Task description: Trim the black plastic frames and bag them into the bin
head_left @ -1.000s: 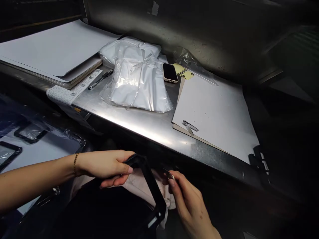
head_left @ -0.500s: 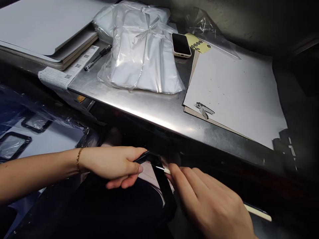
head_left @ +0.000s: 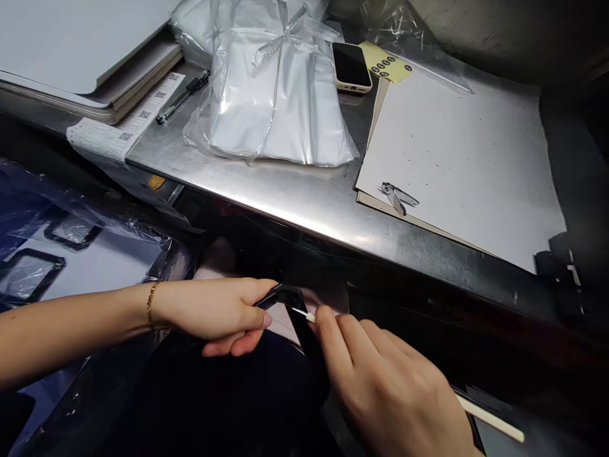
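My left hand (head_left: 214, 311), with a gold bracelet at the wrist, pinches one end of a black frame (head_left: 288, 296) between thumb and forefinger. The frame hangs over my dark-clothed lap. In my right hand (head_left: 385, 374) is a slim tool with a cream handle (head_left: 492, 419), whose back end sticks out behind the hand. Its thin metal tip points left and lies at the corner of the black frame; whether it touches cannot be made out. My right hand hides part of the frame's lower side.
The metal table's edge (head_left: 304, 206) runs just beyond my hands. On it are wrapped white bags (head_left: 285, 101), a phone (head_left: 352, 66), a pen (head_left: 183, 96), board sheets (head_left: 457, 158) and nail clippers (head_left: 398, 195). More black frames (head_left: 33, 276) lie at lower left.
The tool tip and my right hand have moved slightly left, closer to the frame's corner. The table and its items appear a little higher in view. Both hands keep their hold.
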Demonstrator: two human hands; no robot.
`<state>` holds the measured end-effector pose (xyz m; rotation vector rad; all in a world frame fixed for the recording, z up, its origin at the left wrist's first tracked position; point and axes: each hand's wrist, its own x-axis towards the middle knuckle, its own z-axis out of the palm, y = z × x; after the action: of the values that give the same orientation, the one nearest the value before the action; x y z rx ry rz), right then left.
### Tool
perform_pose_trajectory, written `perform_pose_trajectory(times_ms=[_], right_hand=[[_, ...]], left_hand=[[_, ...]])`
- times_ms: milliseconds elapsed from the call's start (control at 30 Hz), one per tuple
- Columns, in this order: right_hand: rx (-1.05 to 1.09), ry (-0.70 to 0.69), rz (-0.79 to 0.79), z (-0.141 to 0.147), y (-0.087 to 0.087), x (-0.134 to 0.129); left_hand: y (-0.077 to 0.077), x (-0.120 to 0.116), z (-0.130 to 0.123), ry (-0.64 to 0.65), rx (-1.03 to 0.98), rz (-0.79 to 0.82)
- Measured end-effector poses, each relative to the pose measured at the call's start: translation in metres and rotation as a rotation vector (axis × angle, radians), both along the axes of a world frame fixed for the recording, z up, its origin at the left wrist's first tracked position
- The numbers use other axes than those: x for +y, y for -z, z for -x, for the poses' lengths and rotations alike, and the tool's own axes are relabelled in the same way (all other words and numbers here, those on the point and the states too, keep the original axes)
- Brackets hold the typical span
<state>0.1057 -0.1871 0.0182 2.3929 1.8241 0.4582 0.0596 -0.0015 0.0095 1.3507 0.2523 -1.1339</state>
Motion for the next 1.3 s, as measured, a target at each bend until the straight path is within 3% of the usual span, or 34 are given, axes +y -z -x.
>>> perform_pose_trajectory(times_ms=[267, 867, 1100, 1300], right_hand=[[0.108, -0.013, 0.109, 0.006, 0.005, -0.001], [0.161, 0.048, 0.112, 0.003, 0.010, -0.006], [0.163, 0.048, -0.053, -0.005, 0.004, -0.012], [0.187, 0.035, -0.016, -0.004, 0.007, -0.007]], left_hand=[[0.008, -0.001, 0.009, -0.003, -0.004, -0.004], [0.016, -0.001, 0.009, -0.037, 0.023, 0.022], [0.011, 0.003, 0.009, -0.036, -0.004, 0.036], [0.011, 0.003, 0.007, -0.044, 0.018, 0.029]])
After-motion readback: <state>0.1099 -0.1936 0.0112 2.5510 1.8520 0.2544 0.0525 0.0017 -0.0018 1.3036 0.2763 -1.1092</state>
